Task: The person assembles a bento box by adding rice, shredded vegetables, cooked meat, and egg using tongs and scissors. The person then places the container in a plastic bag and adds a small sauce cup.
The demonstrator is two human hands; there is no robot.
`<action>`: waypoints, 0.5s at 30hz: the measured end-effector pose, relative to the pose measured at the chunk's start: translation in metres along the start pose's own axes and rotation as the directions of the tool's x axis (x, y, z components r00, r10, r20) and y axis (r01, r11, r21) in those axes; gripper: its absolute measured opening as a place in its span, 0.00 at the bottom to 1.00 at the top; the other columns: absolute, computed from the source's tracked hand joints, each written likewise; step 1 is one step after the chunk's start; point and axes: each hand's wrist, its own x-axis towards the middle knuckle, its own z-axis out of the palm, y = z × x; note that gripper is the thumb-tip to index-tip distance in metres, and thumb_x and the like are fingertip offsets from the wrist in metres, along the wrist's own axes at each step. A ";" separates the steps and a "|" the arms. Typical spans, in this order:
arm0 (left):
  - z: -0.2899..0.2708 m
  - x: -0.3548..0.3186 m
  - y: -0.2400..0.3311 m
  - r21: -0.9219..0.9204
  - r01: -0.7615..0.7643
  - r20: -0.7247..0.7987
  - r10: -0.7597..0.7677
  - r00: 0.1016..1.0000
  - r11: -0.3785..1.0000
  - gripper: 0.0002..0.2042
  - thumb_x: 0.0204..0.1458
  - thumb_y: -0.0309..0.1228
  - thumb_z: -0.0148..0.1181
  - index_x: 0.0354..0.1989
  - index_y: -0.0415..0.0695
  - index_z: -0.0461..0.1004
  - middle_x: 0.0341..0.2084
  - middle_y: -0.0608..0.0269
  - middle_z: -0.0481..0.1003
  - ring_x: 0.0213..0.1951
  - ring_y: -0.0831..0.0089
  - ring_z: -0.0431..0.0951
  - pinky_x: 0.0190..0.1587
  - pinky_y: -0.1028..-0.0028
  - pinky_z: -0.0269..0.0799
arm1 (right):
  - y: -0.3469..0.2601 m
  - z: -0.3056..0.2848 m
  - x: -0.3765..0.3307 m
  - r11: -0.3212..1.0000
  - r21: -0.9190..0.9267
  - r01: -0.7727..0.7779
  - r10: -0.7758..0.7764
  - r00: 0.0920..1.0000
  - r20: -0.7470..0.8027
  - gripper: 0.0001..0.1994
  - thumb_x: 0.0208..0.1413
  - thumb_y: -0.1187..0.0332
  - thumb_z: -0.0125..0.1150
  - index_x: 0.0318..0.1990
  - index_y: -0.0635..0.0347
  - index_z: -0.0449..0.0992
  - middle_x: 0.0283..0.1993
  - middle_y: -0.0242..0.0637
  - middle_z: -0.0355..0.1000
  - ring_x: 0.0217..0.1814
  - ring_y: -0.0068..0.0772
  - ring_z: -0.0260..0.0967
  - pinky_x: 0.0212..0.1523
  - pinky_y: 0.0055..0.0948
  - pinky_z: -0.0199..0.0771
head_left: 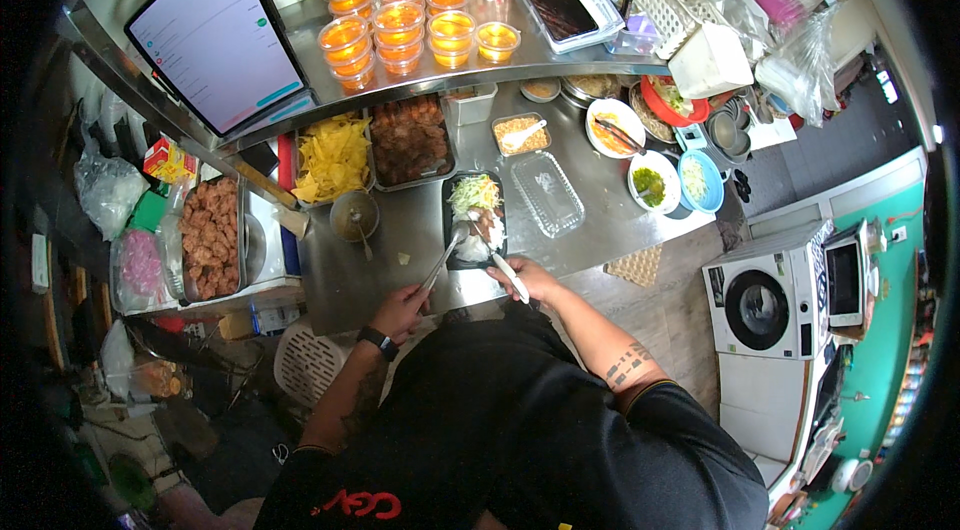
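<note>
A black food tray [449, 222] lies on the steel counter in front of me, holding shredded cabbage [474, 192], pieces of brown meat [487, 221] and white rice [468, 249]. My left hand [402, 312] is closed round a long metal utensil [440, 264] whose far end reaches the food; I cannot tell if it is a spoon or tongs. My right hand [530, 279] grips a white-handled utensil [511, 277], its tip among the meat and rice. Just right of the tray rests a clear plastic lid [548, 195].
Behind the tray stand pans of yellow chips [334, 159] and dark meat [410, 142]. A pot [354, 218] sits left; bowls of chopped greens [650, 187] and shredded vegetable [700, 182] are right. An overhead shelf [440, 80] carries orange-filled cups [400, 20] and a tablet [215, 40].
</note>
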 end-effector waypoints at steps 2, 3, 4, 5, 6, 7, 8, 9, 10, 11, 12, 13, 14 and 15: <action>-0.002 0.007 -0.007 -0.043 0.018 0.004 -0.018 1.000 0.999 0.13 0.68 0.43 0.52 0.49 0.49 0.74 0.26 0.75 0.67 0.17 0.85 0.57 0.18 0.79 0.52 | 0.001 0.002 0.002 1.000 -0.001 -0.026 0.026 1.000 -0.010 0.21 0.59 0.46 0.68 0.36 0.55 0.75 0.20 0.25 0.68 0.18 0.17 0.65 0.20 0.20 0.65; 0.001 0.008 -0.006 -0.048 0.033 -0.001 -0.033 0.999 0.998 0.12 0.68 0.43 0.53 0.49 0.49 0.74 0.26 0.75 0.67 0.16 0.85 0.57 0.18 0.79 0.51 | 0.000 0.002 0.001 0.999 -0.025 -0.026 0.025 0.999 -0.028 0.21 0.59 0.45 0.68 0.36 0.56 0.75 0.20 0.25 0.68 0.18 0.17 0.65 0.20 0.20 0.66; 0.003 0.008 -0.005 -0.054 0.048 -0.006 -0.048 0.999 0.997 0.12 0.68 0.43 0.53 0.49 0.49 0.74 0.27 0.75 0.67 0.16 0.84 0.56 0.18 0.79 0.51 | 0.000 0.003 0.000 0.998 -0.049 -0.026 0.023 0.999 -0.046 0.22 0.59 0.45 0.68 0.36 0.56 0.75 0.19 0.25 0.68 0.17 0.18 0.65 0.20 0.20 0.67; 0.004 0.008 -0.005 -0.076 0.046 -0.007 -0.046 0.999 0.996 0.12 0.68 0.43 0.53 0.49 0.49 0.74 0.27 0.75 0.67 0.16 0.84 0.56 0.18 0.79 0.50 | -0.001 0.002 -0.001 0.997 -0.073 -0.026 0.021 0.998 -0.063 0.22 0.59 0.44 0.67 0.36 0.56 0.76 0.18 0.25 0.67 0.17 0.19 0.65 0.20 0.20 0.67; 0.005 0.008 -0.006 -0.098 0.044 -0.008 -0.045 0.999 0.994 0.12 0.69 0.43 0.53 0.48 0.49 0.74 0.27 0.75 0.67 0.16 0.84 0.55 0.18 0.79 0.50 | -0.003 0.001 -0.005 0.999 -0.041 -0.030 0.029 0.999 -0.029 0.23 0.59 0.43 0.67 0.37 0.57 0.75 0.20 0.26 0.68 0.18 0.19 0.66 0.21 0.20 0.69; 0.005 0.007 -0.007 -0.120 0.043 -0.009 -0.044 0.999 0.992 0.11 0.69 0.43 0.53 0.48 0.50 0.74 0.27 0.75 0.67 0.15 0.84 0.55 0.17 0.79 0.50 | -0.006 -0.002 -0.011 0.999 -0.010 -0.036 0.036 0.999 0.006 0.24 0.59 0.42 0.66 0.39 0.58 0.75 0.21 0.26 0.69 0.19 0.19 0.67 0.22 0.21 0.70; 0.005 0.006 -0.007 -0.163 0.045 0.007 -0.044 0.999 0.986 0.11 0.69 0.43 0.52 0.48 0.50 0.74 0.27 0.75 0.67 0.16 0.84 0.55 0.18 0.79 0.50 | -0.007 -0.003 -0.014 0.999 0.022 -0.043 0.042 0.998 0.041 0.25 0.59 0.41 0.65 0.41 0.58 0.75 0.22 0.27 0.70 0.21 0.20 0.69 0.23 0.21 0.72; 0.004 0.004 -0.007 -0.204 0.048 0.028 -0.044 0.999 0.978 0.11 0.69 0.43 0.52 0.48 0.50 0.74 0.27 0.75 0.67 0.16 0.84 0.55 0.18 0.79 0.50 | -0.006 -0.004 -0.015 0.997 0.067 -0.030 0.026 0.997 0.072 0.27 0.59 0.40 0.64 0.43 0.58 0.74 0.24 0.28 0.71 0.22 0.20 0.70 0.24 0.21 0.73; 0.005 0.003 -0.007 -0.246 0.053 0.049 -0.042 0.998 0.968 0.11 0.69 0.43 0.52 0.48 0.50 0.74 0.27 0.75 0.67 0.17 0.84 0.56 0.18 0.79 0.50 | -0.003 -0.003 -0.017 0.994 0.112 -0.020 0.008 0.995 0.103 0.28 0.60 0.39 0.63 0.45 0.59 0.74 0.26 0.29 0.72 0.24 0.21 0.71 0.25 0.22 0.73; 0.005 0.004 -0.007 -0.254 0.066 0.049 -0.055 0.997 0.965 0.11 0.69 0.43 0.52 0.48 0.51 0.74 0.28 0.75 0.67 0.17 0.84 0.56 0.19 0.79 0.51 | 0.000 -0.002 -0.019 0.988 0.157 -0.010 -0.011 0.991 0.132 0.29 0.60 0.38 0.61 0.47 0.59 0.73 0.29 0.30 0.73 0.26 0.21 0.72 0.27 0.22 0.74; 0.006 0.005 -0.006 -0.262 0.078 0.048 -0.068 0.997 0.962 0.11 0.69 0.43 0.52 0.48 0.51 0.74 0.28 0.75 0.67 0.18 0.83 0.57 0.19 0.78 0.52 | 0.000 -0.001 -0.017 0.993 0.121 0.000 -0.022 0.983 0.185 0.30 0.62 0.37 0.58 0.51 0.59 0.70 0.33 0.32 0.73 0.30 0.22 0.73 0.29 0.23 0.75; 0.008 0.006 -0.005 -0.269 0.090 0.046 -0.081 0.996 0.959 0.11 0.69 0.43 0.52 0.48 0.51 0.74 0.28 0.74 0.67 0.19 0.83 0.58 0.19 0.78 0.53 | 0.000 0.001 -0.016 0.992 0.124 0.016 -0.037 0.985 0.171 0.29 0.62 0.37 0.58 0.47 0.57 0.70 0.31 0.30 0.72 0.28 0.21 0.72 0.27 0.22 0.73; 0.009 0.006 -0.006 -0.212 0.074 0.037 -0.067 0.997 0.974 0.11 0.69 0.43 0.51 0.49 0.51 0.74 0.28 0.74 0.68 0.19 0.83 0.59 0.20 0.78 0.54 | 0.001 0.006 -0.015 0.991 0.127 0.032 -0.052 0.986 0.156 0.27 0.62 0.37 0.57 0.43 0.56 0.70 0.28 0.28 0.71 0.25 0.19 0.70 0.25 0.21 0.71; 0.012 0.005 -0.005 -0.154 0.057 0.028 -0.054 0.998 0.986 0.12 0.69 0.43 0.51 0.50 0.51 0.74 0.29 0.73 0.68 0.20 0.82 0.59 0.20 0.78 0.55 | -0.002 0.011 -0.015 0.990 0.130 0.048 -0.066 0.988 0.143 0.27 0.62 0.37 0.57 0.39 0.55 0.70 0.26 0.25 0.70 0.23 0.18 0.69 0.23 0.20 0.69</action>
